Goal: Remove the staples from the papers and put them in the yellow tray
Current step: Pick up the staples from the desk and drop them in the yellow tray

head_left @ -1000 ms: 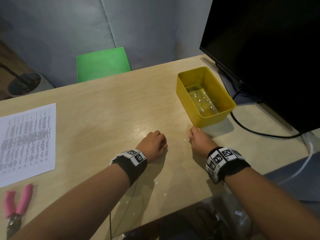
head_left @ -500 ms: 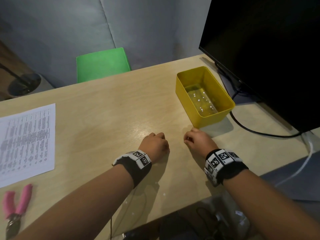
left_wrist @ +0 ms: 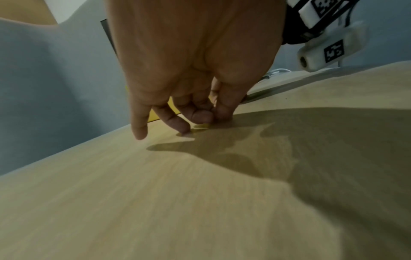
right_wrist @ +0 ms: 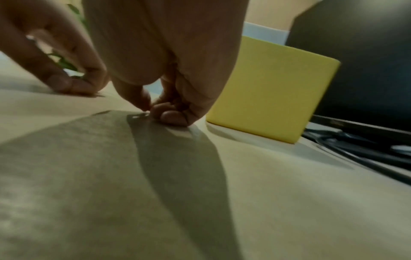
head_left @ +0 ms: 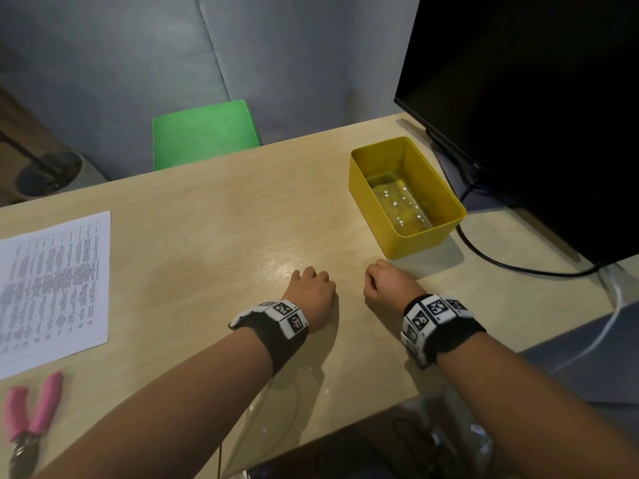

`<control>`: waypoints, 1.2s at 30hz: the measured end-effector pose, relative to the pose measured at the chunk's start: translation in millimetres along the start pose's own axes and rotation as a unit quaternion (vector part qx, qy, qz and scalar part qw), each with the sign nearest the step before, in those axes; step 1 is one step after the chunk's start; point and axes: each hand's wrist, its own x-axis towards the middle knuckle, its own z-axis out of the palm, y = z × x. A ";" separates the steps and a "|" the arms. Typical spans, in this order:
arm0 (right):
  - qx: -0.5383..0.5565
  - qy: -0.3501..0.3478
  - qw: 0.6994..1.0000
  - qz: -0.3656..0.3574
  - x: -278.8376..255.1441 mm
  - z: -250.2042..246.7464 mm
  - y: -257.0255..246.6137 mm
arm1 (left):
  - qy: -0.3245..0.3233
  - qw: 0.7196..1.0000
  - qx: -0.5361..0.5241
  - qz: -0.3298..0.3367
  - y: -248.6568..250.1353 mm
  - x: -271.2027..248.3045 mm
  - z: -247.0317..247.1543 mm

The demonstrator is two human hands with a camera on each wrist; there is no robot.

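The yellow tray stands on the desk at the right, with small bright specks on its floor. My right hand rests just in front of it, fingers curled. In the right wrist view its thumb and a fingertip pinch a small metal staple lying on the wood, with the tray close behind. My left hand sits a little to the left, curled, fingertips touching the desk with nothing visible in them. The printed papers lie far left.
Pink-handled pliers lie at the near left edge below the papers. A black monitor and its cable fill the right side behind the tray. A green stool stands beyond the desk's far edge.
My right hand has slid a little left and back from the tray's front wall. The left hand has barely moved.
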 end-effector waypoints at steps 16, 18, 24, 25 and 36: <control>0.085 0.062 0.994 -0.040 -13.2 2.1 14.4 | 0.066 0.981 -0.182 0.012 -17.6 -4.1 10.1; 0.065 0.065 0.995 -0.048 -13.3 2.8 12.7 | 0.074 0.983 -0.169 0.023 -17.3 -5.9 11.8; 0.048 0.065 0.995 -0.062 -15.6 1.3 12.2 | 0.072 0.986 -0.132 0.067 -17.5 -11.0 7.4; 0.045 0.062 0.995 -0.063 -15.9 1.0 12.1 | 0.070 0.989 -0.107 0.076 -18.0 -11.1 7.5; 0.083 0.049 0.995 -0.031 -18.7 -4.3 12.0 | 0.009 0.996 -0.040 0.074 -14.3 -13.4 -3.7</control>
